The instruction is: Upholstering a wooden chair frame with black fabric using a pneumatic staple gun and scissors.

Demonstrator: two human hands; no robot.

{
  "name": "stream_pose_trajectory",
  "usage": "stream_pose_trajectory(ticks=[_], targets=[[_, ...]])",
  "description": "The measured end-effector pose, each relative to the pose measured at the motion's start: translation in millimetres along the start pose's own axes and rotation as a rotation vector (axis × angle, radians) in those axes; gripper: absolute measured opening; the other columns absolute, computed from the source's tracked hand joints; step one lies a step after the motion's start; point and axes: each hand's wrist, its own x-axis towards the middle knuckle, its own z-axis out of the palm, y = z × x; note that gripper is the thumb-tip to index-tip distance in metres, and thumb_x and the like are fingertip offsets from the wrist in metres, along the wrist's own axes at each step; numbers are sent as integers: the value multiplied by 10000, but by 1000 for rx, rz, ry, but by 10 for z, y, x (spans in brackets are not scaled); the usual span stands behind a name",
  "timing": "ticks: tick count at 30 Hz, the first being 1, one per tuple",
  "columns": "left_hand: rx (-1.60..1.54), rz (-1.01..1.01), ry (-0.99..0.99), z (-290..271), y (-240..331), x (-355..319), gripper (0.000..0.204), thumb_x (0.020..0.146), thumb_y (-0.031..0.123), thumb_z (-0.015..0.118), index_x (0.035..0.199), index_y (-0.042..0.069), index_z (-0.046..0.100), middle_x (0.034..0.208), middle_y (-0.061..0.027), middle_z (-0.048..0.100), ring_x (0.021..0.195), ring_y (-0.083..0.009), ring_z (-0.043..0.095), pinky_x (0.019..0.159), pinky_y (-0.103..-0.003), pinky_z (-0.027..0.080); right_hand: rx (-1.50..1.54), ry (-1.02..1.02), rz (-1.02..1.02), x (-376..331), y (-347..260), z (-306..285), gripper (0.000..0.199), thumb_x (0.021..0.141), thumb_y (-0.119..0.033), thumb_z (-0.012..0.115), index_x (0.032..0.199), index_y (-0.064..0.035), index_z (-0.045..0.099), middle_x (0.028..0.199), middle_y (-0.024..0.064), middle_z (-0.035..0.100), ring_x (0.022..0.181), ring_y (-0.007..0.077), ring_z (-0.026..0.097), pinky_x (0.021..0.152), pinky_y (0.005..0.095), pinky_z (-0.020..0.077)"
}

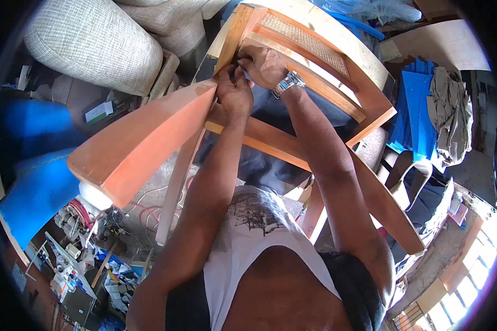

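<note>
A wooden chair frame (276, 135) lies tipped over in front of me, with a woven cane panel (309, 41) at its far side. Both my hands meet at an inner corner of the frame. My left hand (236, 95) is closed, fingertips bunched against the wood beside the thick curved leg (149, 135). Just right of it and a little farther off, my right hand (264, 67), wearing a metal watch (289, 84), has its fingers curled in a pinch. Something small and pale shows between the hands, too hidden to name. Dark fabric (273, 113) fills part of the frame.
A light upholstered cushion (91, 47) stands at the far left, above blue sheets (41, 182). Tools and scraps (116, 287) crowd the lower left, with red cables (149, 212) on the floor. Blue cloth (416, 110) and a brown garment (450, 116) hang at the right.
</note>
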Motion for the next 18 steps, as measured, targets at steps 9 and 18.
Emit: stream_pose_trajectory(ticks=[9,18], targets=[[-26,35,-33,-78,59,-22,311,1007,175,541,1269,8,543,780,-86,633,534,-119,566,494,-278,452,209,40,-169,-58,151,-62,250,921,-245,628,1092,-73,687,967,146,717,886,266,698,802,353,540],[31,150,-46,-54,-235,110,256,1005,181,547,1208,25,558,905,-105,639,714,-160,614,582,-285,478,168,41,-155,-55,133,-34,237,936,-203,599,1105,-56,677,988,154,717,915,276,697,818,365,542]])
